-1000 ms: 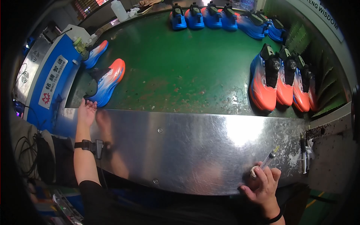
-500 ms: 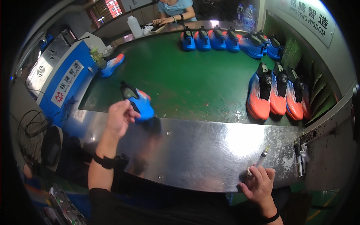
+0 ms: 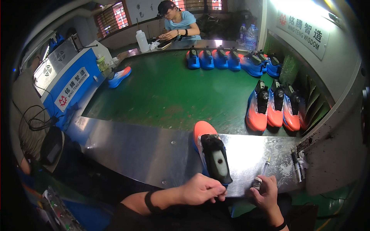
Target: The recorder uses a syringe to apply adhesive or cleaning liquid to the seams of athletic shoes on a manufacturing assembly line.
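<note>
A running shoe (image 3: 203,133), orange-red at the toe and blue lower down, with a black collar and a pale inner sole, points away from me over the metal ledge. My left hand (image 3: 204,188) is closed at its heel end, thumb and fingers pinching the back edge. My right hand (image 3: 266,192) is curled round a slim clear syringe (image 3: 266,166) with a yellow tip pointing away. A small whitish piece (image 3: 257,182) shows between its fingers; its kind cannot be made out.
A green belt (image 3: 162,92) lies beyond the metal ledge (image 3: 135,146). Similar shoes stand in a near-right row (image 3: 257,111) and a far row (image 3: 207,59); one shoe (image 3: 120,77) sits at left. A dark syringe (image 3: 296,165) lies right. Across the belt sits a person (image 3: 179,27).
The shoe has come from the belt's near left edge to the ledge before me, in my left hand, its toe now pointing away. My right hand stays with the syringe. The view has tilted up.
</note>
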`<action>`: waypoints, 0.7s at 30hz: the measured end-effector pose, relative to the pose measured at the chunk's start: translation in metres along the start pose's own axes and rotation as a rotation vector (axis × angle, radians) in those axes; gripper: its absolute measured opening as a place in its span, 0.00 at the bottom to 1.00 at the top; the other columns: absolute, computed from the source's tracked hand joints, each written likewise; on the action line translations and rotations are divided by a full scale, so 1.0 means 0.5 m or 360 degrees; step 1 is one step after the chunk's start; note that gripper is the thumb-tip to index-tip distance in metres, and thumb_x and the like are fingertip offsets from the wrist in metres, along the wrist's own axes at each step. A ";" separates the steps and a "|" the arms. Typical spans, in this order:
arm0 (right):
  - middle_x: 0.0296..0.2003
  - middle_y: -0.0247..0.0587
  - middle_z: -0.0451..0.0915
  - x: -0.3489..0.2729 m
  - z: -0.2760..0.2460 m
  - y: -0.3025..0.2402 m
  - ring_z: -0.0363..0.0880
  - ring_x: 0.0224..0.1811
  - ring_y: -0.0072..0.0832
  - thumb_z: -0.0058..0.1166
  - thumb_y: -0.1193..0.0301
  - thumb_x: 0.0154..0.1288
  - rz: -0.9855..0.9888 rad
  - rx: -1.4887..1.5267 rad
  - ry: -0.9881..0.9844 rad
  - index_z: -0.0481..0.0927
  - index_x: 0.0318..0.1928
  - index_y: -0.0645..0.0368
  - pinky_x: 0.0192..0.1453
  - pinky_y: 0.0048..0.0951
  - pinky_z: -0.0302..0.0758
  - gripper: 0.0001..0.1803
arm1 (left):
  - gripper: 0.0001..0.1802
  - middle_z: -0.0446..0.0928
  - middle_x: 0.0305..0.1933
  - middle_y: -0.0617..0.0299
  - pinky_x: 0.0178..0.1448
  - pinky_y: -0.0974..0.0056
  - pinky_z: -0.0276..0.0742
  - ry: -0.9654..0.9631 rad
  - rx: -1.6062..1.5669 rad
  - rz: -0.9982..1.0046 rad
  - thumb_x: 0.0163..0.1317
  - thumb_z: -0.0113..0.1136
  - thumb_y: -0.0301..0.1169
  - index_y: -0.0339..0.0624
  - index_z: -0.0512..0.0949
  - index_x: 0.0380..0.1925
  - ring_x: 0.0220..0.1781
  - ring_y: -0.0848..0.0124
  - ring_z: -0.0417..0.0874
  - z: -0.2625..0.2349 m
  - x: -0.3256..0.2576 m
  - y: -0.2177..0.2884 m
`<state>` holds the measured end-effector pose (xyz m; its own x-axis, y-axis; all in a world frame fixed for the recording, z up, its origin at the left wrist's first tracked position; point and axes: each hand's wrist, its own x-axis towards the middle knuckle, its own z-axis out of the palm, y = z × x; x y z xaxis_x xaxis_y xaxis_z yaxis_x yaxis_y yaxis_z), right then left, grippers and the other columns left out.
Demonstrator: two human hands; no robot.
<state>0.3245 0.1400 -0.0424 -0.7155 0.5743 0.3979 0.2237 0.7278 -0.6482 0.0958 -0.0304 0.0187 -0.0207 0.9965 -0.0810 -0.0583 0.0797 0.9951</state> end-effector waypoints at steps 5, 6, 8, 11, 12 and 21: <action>0.33 0.37 0.73 -0.049 -0.035 0.021 0.71 0.33 0.25 0.69 0.75 0.45 0.0309 0.0412 0.0103 0.76 0.46 0.62 0.35 0.23 0.70 0.25 | 0.11 0.82 0.32 0.49 0.34 0.66 0.80 0.0100 -0.0352 -0.0256 0.68 0.49 0.27 0.30 0.76 0.34 0.33 0.68 0.83 -0.039 -0.024 -0.051; 0.34 0.36 0.72 -0.059 -0.047 0.025 0.72 0.34 0.23 0.68 0.75 0.47 0.0465 0.0575 0.0113 0.76 0.47 0.62 0.37 0.22 0.70 0.24 | 0.09 0.81 0.31 0.50 0.34 0.67 0.79 0.0242 -0.0334 -0.0236 0.67 0.49 0.28 0.32 0.75 0.34 0.32 0.68 0.83 -0.072 -0.034 -0.056; 0.36 0.34 0.73 -0.070 -0.064 0.033 0.72 0.37 0.19 0.65 0.75 0.52 0.0580 0.0740 0.0103 0.73 0.50 0.64 0.41 0.20 0.70 0.24 | 0.08 0.79 0.29 0.53 0.33 0.67 0.78 0.0551 -0.0353 -0.0170 0.66 0.50 0.28 0.34 0.73 0.34 0.30 0.68 0.81 -0.143 -0.038 -0.065; 0.36 0.36 0.74 -0.074 -0.077 0.035 0.73 0.38 0.19 0.62 0.77 0.54 0.0627 0.0880 0.0217 0.71 0.52 0.65 0.42 0.20 0.70 0.24 | 0.10 0.75 0.27 0.57 0.32 0.70 0.77 0.0964 -0.0163 -0.0053 0.66 0.52 0.31 0.33 0.71 0.41 0.28 0.70 0.80 -0.233 -0.009 -0.081; 0.36 0.37 0.77 -0.074 -0.081 0.035 0.74 0.38 0.19 0.60 0.77 0.55 0.0599 0.0861 0.0237 0.68 0.55 0.66 0.43 0.20 0.71 0.26 | 0.10 0.75 0.27 0.57 0.32 0.70 0.77 0.0958 -0.0160 -0.0048 0.66 0.52 0.31 0.33 0.71 0.41 0.28 0.70 0.80 -0.249 0.008 -0.090; 0.30 0.39 0.81 -0.092 -0.103 0.013 0.76 0.30 0.16 0.67 0.72 0.50 0.0630 0.0577 0.0072 0.75 0.50 0.66 0.37 0.17 0.73 0.26 | 0.21 0.75 0.26 0.65 0.18 0.78 0.68 0.0783 0.0384 -0.0437 0.68 0.47 0.47 0.38 0.75 0.37 0.19 0.81 0.72 -0.319 0.124 -0.097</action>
<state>0.3929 0.1373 -0.0315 -0.5919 0.7998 0.0997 0.2222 0.2809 -0.9337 -0.0617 0.0235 -0.0437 -0.4986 0.8149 -0.2955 0.0996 0.3925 0.9143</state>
